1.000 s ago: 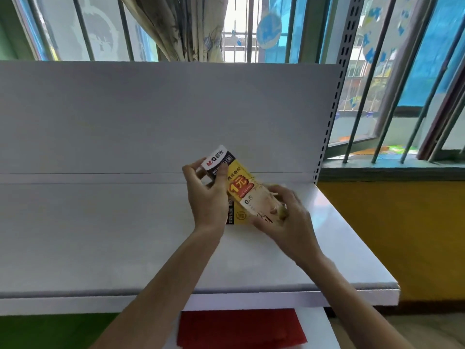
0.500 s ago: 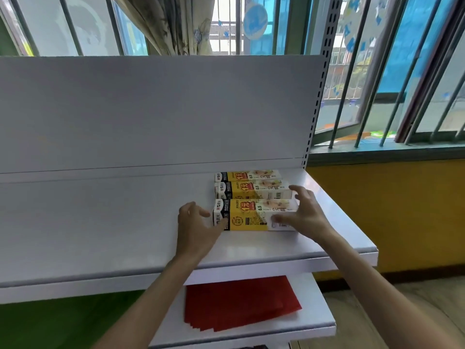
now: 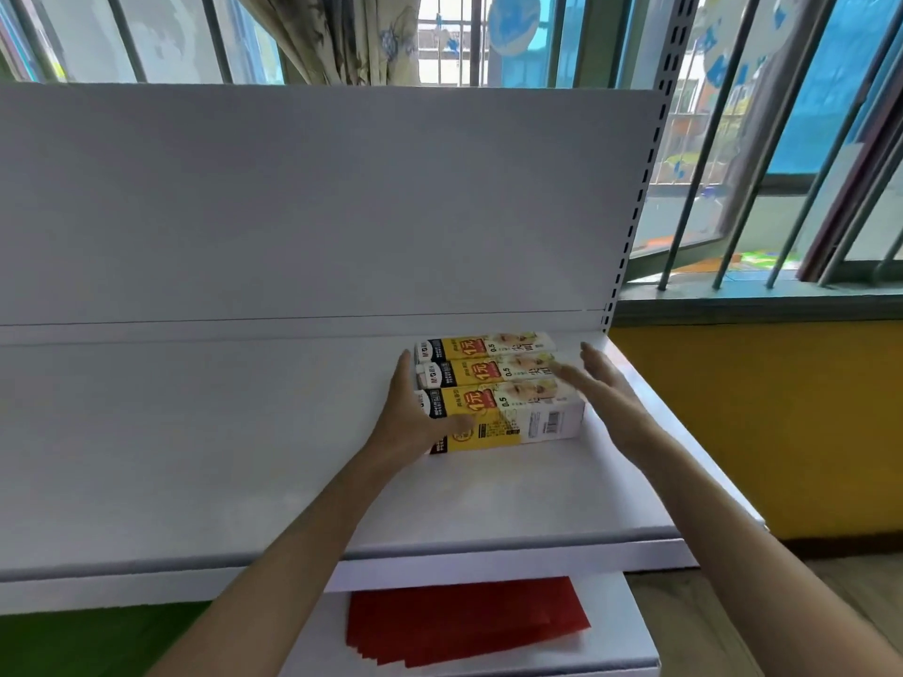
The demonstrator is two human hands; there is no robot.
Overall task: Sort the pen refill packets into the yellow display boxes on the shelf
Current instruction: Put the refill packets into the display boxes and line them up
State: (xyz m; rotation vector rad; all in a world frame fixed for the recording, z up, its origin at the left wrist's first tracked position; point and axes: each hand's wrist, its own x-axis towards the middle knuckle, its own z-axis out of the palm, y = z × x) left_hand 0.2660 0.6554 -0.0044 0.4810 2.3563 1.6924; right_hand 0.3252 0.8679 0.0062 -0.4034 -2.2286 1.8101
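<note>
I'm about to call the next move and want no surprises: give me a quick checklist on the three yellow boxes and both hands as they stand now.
1. Three yellow boxes on the shelf, in a row from back to front: back box, middle box, front box. ok.
2. Boxes flush with each other, no gaps showing: ok.
3. Left hand flat against the left ends of the boxes, no grip: ok.
4. Right hand open at the right ends of the boxes; contact: cannot tell.
5. Both hands free of packets: ok.
6. Refill packets inside the boxes: cannot tell, tops look closed.
</note>
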